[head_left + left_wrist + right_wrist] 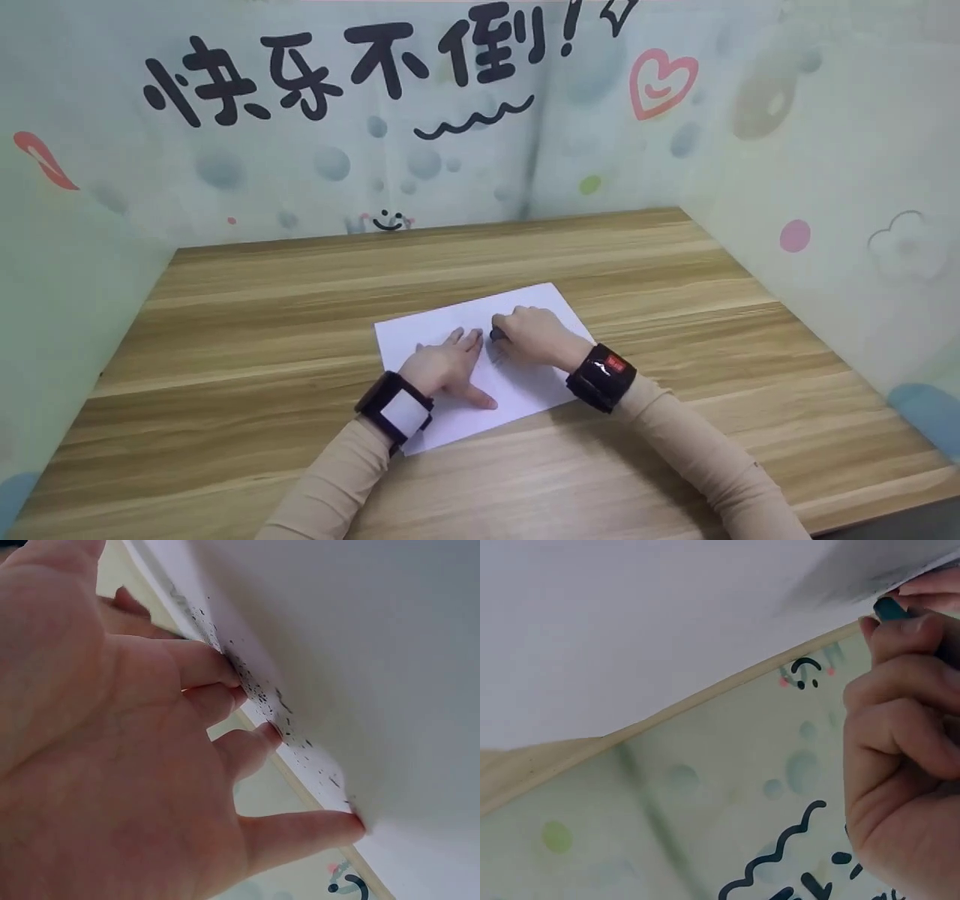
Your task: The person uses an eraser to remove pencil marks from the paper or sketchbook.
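A sheet of white paper (525, 394) lies askew on the wooden table. My left hand (448, 366) rests on its left part with fingers spread, the fingertips pressing the sheet. In my right hand (541, 336) I pinch a small dark teal eraser (890, 610) against the paper, just right of the left fingertips. Its lower end touches or nearly touches the sheet, and the fingers cover the rest of it. Dark crumbs (259, 694) are scattered around the left fingertips in the left wrist view. Faint grey marks on the paper are too small to read.
The wooden table (247, 330) stretches out around the sheet on all sides. Printed panels (465, 172) with large black characters, bubbles and a heart stand along its back and both sides. Each wrist carries a black band (602, 377).
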The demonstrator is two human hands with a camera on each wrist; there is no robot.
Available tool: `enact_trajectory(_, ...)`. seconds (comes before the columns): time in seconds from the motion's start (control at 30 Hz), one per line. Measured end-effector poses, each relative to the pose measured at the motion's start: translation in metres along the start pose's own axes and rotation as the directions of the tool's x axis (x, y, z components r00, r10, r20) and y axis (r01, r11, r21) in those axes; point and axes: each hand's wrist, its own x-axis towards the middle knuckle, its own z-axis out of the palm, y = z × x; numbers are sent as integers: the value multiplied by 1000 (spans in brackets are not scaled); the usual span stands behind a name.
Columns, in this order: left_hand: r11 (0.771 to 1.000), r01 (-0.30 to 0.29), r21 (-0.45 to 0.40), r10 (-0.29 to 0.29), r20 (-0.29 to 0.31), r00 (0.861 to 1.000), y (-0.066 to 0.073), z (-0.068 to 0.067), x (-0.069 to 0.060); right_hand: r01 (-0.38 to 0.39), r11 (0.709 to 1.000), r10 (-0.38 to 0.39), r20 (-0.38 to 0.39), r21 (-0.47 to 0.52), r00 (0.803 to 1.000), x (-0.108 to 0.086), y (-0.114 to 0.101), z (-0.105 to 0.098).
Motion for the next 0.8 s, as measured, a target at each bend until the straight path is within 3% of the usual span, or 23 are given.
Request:
enact_trajectory(0.1,1000,-10,0,10,-11,1000,0,1,0,51,998,-51,14,-32,999,0,-4,2)
enact_trajectory(0.23,1000,-16,-8,16,-18,1000,0,2,-1,17,995,-19,-15,-97,1000,-1,-4,3)
enact_trajectory(0.4,1000,-22,-15,22,-22,1000,-1,3,-2,109,993,-113,85,49,990,-1,-4,-1)
enact_trajectory(0.6,1000,-21,-17,21,-31,999,-3,3,-2,91,996,-91,64,-2,994,0,-4,-4)
enact_trajectory(0.73,1000,-21,-16,21,-20,1000,-4,3,-1,180,974,-200,148,137,968,0,-5,-7)
enact_trajectory(0.8,1000,-14,-10,14,-14,1000,-4,3,0,178,973,-198,139,145,970,0,-5,-8)
